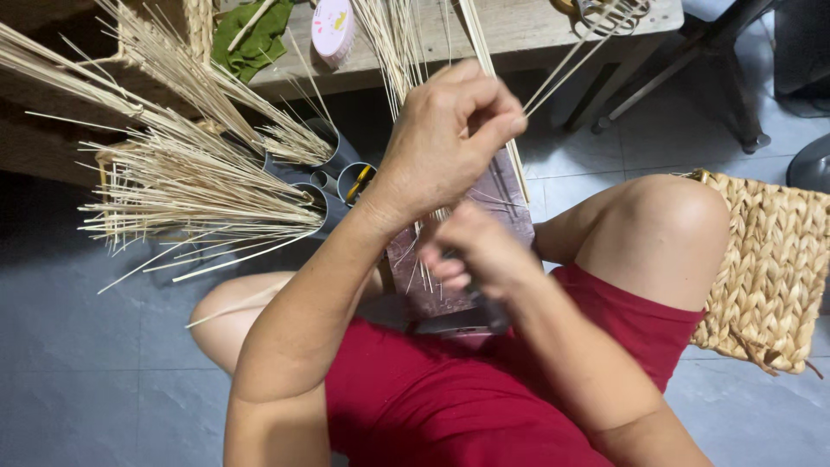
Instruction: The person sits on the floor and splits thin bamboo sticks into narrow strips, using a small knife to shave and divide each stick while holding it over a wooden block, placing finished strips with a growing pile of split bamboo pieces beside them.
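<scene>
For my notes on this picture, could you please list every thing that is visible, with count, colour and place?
thin sticks: many, pale straw, bundles at left.
grey tubes: about three, hold the bundles, centre left.
dark board: one, purplish brown, on the lap.
woven mat: one, straw colour, at right.
wooden table: one, pale, at top.
green cloth: one, on the table.
pink round case: one, on the table.
red shorts: one pair.
left hand: raised, pinching sticks.
right hand: closed on a dark tool; kind cannot be told.

2 hands [450, 143]; 3 grey tubes [333, 177] holding reed sticks [186, 186]; 1 woven mat [769, 268]; 1 pink tin [333, 28].
</scene>
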A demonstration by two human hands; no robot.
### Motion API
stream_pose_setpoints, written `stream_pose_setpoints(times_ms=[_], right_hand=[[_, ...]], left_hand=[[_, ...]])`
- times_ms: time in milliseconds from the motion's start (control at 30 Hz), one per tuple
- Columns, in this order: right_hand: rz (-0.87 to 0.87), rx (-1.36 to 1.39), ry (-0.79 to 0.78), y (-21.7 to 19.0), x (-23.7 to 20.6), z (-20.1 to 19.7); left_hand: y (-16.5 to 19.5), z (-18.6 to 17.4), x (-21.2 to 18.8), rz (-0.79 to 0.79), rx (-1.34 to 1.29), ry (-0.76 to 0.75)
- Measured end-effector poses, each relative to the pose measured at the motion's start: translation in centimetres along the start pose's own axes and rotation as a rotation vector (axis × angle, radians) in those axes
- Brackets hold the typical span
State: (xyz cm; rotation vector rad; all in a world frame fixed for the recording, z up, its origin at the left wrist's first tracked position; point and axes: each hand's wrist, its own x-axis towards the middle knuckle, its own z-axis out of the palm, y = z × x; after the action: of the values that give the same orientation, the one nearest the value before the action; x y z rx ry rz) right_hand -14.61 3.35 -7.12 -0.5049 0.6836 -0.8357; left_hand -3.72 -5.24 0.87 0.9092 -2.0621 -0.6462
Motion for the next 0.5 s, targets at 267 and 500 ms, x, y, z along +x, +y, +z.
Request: stream_pose_setpoints(times_ms=[267,500], right_hand=[[0.113,0.037,-0.017,2.8,1.7,-1.4],[-0.003,-0.005,0.027,0.6,0.9,-2.5]], left_hand=[[-2.7,-1.2,1.7,-0.103,-0.178,0.041],[-4.1,-3.7,-3.6,-0.247,-0.118,-0.317]])
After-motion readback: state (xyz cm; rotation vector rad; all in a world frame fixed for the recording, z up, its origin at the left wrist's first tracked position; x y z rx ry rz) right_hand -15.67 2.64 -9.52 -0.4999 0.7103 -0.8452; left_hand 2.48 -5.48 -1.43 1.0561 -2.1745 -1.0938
